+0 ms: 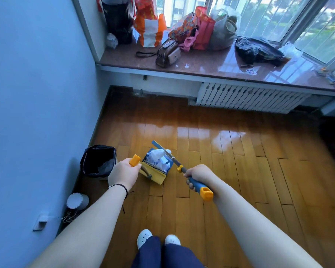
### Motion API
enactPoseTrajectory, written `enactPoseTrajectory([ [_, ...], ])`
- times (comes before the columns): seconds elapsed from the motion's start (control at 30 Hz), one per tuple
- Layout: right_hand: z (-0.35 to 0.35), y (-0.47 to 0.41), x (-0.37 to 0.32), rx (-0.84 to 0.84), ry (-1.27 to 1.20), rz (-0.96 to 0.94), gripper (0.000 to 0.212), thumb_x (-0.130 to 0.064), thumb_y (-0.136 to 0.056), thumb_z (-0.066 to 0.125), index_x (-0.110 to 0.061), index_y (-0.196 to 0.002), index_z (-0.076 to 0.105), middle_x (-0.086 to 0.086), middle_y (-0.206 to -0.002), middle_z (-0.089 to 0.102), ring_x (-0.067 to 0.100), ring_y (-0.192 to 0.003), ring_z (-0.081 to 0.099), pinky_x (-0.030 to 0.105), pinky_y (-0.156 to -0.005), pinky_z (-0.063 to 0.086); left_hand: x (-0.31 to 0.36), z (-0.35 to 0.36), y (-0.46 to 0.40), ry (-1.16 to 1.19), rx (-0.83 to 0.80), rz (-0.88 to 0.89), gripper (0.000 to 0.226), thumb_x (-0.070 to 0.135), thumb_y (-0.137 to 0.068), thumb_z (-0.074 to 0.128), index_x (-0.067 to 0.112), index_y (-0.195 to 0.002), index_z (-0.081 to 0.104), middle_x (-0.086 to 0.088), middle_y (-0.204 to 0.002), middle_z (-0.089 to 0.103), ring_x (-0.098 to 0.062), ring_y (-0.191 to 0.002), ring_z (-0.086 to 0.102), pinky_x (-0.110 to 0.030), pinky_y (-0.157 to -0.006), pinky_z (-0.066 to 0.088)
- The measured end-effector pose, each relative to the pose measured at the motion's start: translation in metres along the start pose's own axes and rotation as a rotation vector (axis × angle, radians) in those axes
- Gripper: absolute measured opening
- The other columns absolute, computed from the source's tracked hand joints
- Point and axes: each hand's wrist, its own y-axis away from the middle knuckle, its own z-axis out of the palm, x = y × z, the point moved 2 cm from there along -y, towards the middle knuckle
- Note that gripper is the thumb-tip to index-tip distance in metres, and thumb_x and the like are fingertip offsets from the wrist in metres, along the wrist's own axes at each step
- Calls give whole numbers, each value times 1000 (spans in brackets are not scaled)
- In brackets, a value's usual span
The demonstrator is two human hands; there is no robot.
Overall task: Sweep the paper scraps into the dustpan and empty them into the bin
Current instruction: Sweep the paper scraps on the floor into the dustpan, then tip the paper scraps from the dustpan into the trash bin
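My left hand (123,174) grips the orange-tipped handle of the blue and yellow dustpan (155,172), which stands on the wooden floor in front of me. White paper scraps (159,157) are piled inside the pan. My right hand (198,176) holds the broom (184,169) by its blue and orange handle; its shaft slants up-left across the pan's far edge, and the broom head is mostly hidden behind the scraps. The bin (98,161), lined with a black bag, stands left of the dustpan by the blue wall.
A metal can (77,201) stands by the wall near my left forearm. A white radiator (246,98) runs under the stone windowsill (201,63), which carries several bags. My feet in white shoes (158,239) are at the bottom.
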Motion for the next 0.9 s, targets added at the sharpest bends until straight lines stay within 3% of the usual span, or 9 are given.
enactPoseTrajectory([
  [0.2, 3, 10, 14, -17, -75, 5, 8, -5, -96, 52, -5, -89, 55, 11, -66, 53, 15, -41, 50, 18, -36, 43, -10, 7, 42, 129, 33, -98, 27, 46, -94, 61, 20, -97, 69, 3, -77, 64, -23, -75, 62, -25, -58, 44],
  [0.27, 11, 13, 19, -26, -114, 8, 8, -4, -95, 52, -2, -101, 57, 12, -69, 52, 15, -38, 49, 18, -35, 43, -12, 7, 56, 162, 52, -123, 25, 45, -94, 62, 21, -87, 65, 2, -76, 64, -25, -76, 63, -28, -61, 47],
  [0.33, 19, 16, 26, -24, -135, -17, 21, -3, -94, 53, 0, -114, 56, 13, -72, 53, 16, -35, 50, 18, -35, 43, -14, 8, 71, 199, 75, -159, 25, 45, -93, 62, 24, -81, 61, 2, -76, 65, -25, -75, 63, -30, -64, 50],
  [0.4, 30, 21, 29, -11, -122, -50, 24, -3, -93, 54, 0, -117, 55, 15, -73, 56, 17, -38, 53, 20, -36, 45, -18, 6, 84, 251, 107, -193, 30, 48, -91, 62, 22, -75, 61, 2, -73, 68, -24, -72, 65, -35, -66, 56],
  [0.57, 51, 35, 25, -7, -218, -72, 23, 2, -91, 51, 2, -114, 54, 16, -83, 56, 19, -44, 52, 19, -34, 43, -25, -2, 106, 316, 150, -224, 30, 49, -91, 61, 22, -77, 65, 3, -73, 71, -20, -70, 68, -38, -66, 59],
  [0.77, 78, 62, 18, -58, -291, -30, 18, -2, -94, 50, -4, -111, 52, 11, -72, 52, 14, -33, 49, 17, -33, 42, -41, -28, 126, 385, 182, -325, 23, 44, -93, 62, 25, -81, 62, 3, -75, 64, -24, -74, 63, -31, -63, 49],
  [0.9, 99, 86, 8, -88, -294, -34, 19, -2, -95, 49, -6, -113, 50, 9, -71, 48, 13, -38, 46, 16, -32, 41, -63, -50, 134, 447, 192, -345, 26, 46, -93, 61, 23, -81, 63, 1, -76, 66, -24, -74, 63, -30, -61, 46],
])
